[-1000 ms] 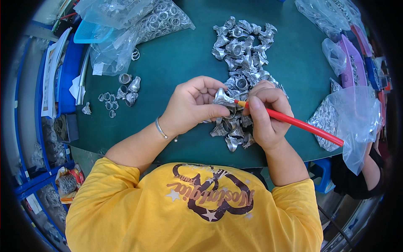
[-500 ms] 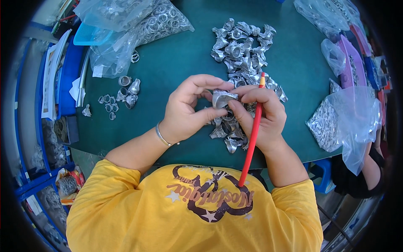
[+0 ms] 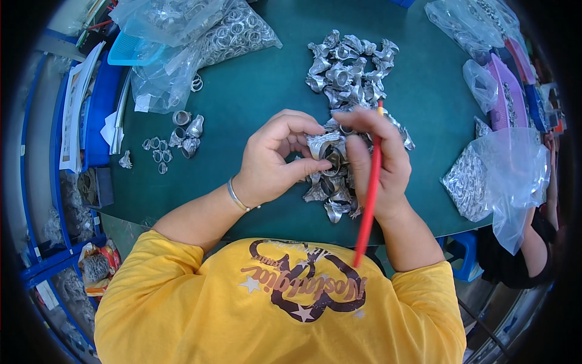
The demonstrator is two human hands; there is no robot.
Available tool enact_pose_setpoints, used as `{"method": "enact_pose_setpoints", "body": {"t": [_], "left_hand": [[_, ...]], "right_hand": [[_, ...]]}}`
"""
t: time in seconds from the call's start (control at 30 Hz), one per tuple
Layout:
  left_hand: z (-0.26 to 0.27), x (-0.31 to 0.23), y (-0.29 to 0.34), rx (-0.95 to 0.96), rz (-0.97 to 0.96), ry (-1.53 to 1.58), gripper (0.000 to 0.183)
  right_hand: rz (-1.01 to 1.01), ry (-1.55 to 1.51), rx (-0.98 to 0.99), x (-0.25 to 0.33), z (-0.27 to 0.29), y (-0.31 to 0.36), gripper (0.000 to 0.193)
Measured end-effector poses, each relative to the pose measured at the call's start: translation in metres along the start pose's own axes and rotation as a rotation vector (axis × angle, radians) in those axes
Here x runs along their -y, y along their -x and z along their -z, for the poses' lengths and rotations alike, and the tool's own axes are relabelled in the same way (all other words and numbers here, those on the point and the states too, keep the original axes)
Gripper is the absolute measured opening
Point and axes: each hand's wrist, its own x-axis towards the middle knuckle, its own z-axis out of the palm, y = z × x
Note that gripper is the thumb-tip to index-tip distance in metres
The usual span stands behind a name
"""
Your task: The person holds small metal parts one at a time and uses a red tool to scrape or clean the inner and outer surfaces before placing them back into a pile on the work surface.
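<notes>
Between the thumb and fingertips of my left hand is a chunky silver-coloured metal ring. My right hand sits just to its right, fingers raised and apart from the ring, a little blurred. A long red pencil with a yellow band near its top rests in my right hand, its lower end slanting toward my shirt. Beneath and beyond both hands spreads a heap of bulky, sculpted silver rings. Part of the heap is hidden by my hands.
Several loose rings lie on the green table at left. Clear bags of rings and a blue basket are at far left. At right are a bag of metal pieces, a purple tray and another person's arm.
My right thumb and fingers have come off the ring and moved slightly right, with the pencil still in the hand. My left hand keeps the ring, which now shows its round opening.
</notes>
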Motion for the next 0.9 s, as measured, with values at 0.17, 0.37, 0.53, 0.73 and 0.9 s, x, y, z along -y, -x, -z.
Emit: {"method": "enact_pose_setpoints", "body": {"t": [0.17, 0.37, 0.53, 0.73, 0.9], "left_hand": [[-0.001, 0.000, -0.001, -0.027, -0.070, -0.130, 0.040], [0.000, 0.000, 0.000, 0.001, -0.085, -0.227, 0.040], [-0.005, 0.001, -0.002, -0.067, -0.151, -0.314, 0.037], [-0.003, -0.004, -0.001, -0.041, -0.192, -0.394, 0.037], [-0.007, -0.005, -0.002, -0.017, -0.142, -0.410, 0.036]], "right_hand": [[0.140, 0.114, 0.063, 0.003, 0.015, -0.003, 0.026], [0.188, -0.026, 0.094, -0.002, 0.012, 0.002, 0.011], [0.209, 0.002, 0.105, -0.002, 0.006, 0.001, 0.012], [0.196, 0.081, 0.175, 0.004, 0.004, -0.002, 0.013], [0.185, 0.078, 0.175, 0.002, 0.010, -0.001, 0.012]]}}
